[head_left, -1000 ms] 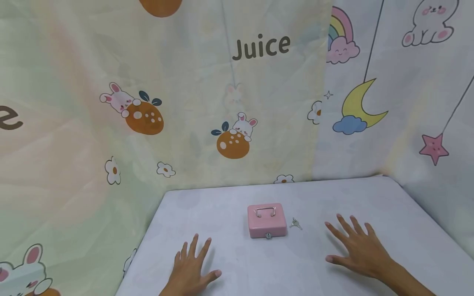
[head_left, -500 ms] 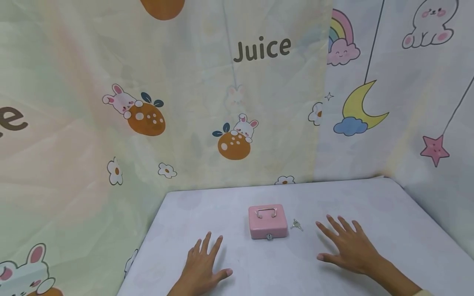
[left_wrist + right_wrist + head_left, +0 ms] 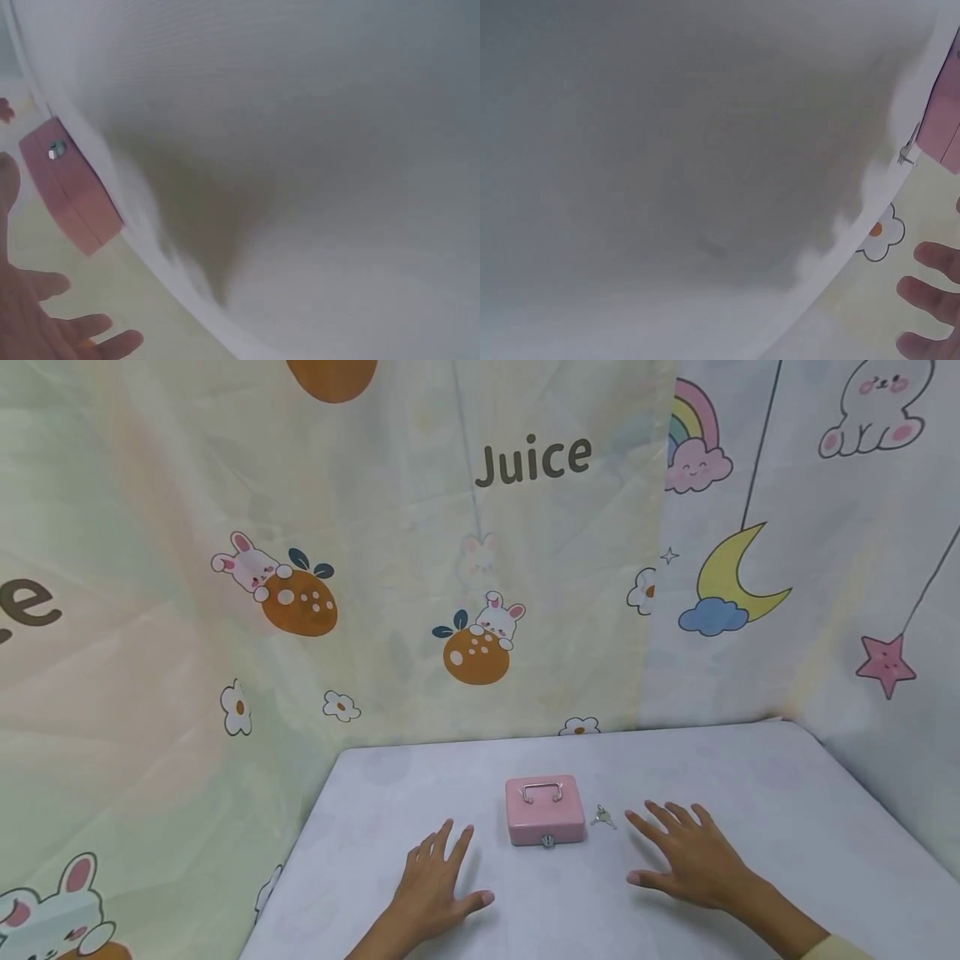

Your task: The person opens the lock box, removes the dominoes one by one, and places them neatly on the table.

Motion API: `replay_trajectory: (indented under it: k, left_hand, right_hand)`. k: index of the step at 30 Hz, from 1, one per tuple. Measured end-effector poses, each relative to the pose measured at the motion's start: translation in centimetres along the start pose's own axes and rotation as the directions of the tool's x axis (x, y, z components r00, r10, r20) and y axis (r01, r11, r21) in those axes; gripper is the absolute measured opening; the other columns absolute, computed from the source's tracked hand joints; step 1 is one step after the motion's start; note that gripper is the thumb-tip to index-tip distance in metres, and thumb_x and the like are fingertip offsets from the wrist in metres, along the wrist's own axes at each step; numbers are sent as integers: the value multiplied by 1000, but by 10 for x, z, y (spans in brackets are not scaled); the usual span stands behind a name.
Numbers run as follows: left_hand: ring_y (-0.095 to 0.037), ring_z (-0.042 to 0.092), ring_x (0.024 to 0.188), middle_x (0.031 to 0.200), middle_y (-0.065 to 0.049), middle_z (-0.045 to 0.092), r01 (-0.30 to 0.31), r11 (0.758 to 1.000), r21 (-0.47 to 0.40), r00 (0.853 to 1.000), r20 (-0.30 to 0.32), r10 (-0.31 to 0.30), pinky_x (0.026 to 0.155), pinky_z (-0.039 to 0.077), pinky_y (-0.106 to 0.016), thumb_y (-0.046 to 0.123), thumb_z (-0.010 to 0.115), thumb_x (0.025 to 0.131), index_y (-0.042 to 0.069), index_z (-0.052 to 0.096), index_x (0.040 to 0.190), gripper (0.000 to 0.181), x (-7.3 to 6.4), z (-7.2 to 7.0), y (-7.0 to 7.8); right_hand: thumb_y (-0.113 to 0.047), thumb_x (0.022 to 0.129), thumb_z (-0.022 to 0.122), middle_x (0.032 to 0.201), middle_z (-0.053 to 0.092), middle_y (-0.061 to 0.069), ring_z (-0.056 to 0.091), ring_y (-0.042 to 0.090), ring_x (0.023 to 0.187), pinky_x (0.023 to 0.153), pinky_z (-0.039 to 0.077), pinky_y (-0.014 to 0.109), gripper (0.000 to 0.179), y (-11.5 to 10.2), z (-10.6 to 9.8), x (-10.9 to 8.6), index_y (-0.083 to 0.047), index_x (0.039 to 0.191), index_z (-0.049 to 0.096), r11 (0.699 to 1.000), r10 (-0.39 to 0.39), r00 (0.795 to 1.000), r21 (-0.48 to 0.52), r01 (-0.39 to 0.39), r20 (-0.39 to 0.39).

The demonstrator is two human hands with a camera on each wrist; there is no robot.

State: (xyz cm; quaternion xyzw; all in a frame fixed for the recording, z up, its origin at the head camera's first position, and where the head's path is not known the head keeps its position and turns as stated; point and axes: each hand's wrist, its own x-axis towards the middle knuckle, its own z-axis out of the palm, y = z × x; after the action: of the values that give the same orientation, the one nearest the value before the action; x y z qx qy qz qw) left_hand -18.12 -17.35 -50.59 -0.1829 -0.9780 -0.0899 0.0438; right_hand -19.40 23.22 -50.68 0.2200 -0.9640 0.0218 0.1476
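Observation:
A small pink cash box (image 3: 545, 811) with a folded metal handle (image 3: 542, 791) on its lid and a round lock (image 3: 548, 841) on its front sits closed on the white table. Just right of it lie small silver keys (image 3: 603, 817). My left hand (image 3: 435, 885), fingers spread, hovers in front and to the left of the box. To the right of the keys my right hand (image 3: 690, 864) is held with fingers apart, its index fingertip near them. Neither hand holds anything. Cast shadows show under both hands in the wrist views.
The white table (image 3: 405, 793) reaches back to a printed cloth wall (image 3: 390, 652) with bunnies, fruit and flowers. Another cloth panel (image 3: 810, 668) with a moon and a star borders the right side.
Both hands have moved inward, the left one rightward and slightly forward, the right one leftward toward the keys. The box and keys have stayed in place on the table.

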Motion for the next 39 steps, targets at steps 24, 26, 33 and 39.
replay_trajectory:
  k: [24,26,33,39]
  left_hand:
    - [-38,46,137,156,-18,39,-49,998,-28,998,24,50,105,44,-57,73,64,82,11,28,158,104,71,19,25]
    - [-40,45,138,157,-20,36,-34,997,-68,998,41,37,107,43,-59,71,66,82,11,26,158,105,76,20,27]
    - [-38,44,139,158,-21,35,-48,993,-109,999,17,50,108,43,-56,66,72,81,10,23,159,108,91,22,33]
    - [-37,43,139,157,-21,35,-72,985,-156,997,25,77,107,45,-53,60,77,79,7,21,158,111,99,24,38]
  right_hand:
    - [-60,82,73,127,65,11,62,34,114,96,49,58,71,-10,1,35,-18,138,59,984,-130,977,142,107,167]
    - [-52,82,77,125,65,9,62,31,112,94,51,55,66,-9,1,38,-18,136,61,980,-153,970,152,125,186]
    - [-19,81,83,113,68,5,66,24,100,80,57,41,45,-7,-1,57,-18,123,67,973,-212,965,130,193,156]
    - [-4,79,82,100,69,3,68,20,90,75,58,34,34,-5,4,72,-16,109,71,974,-222,968,68,215,120]
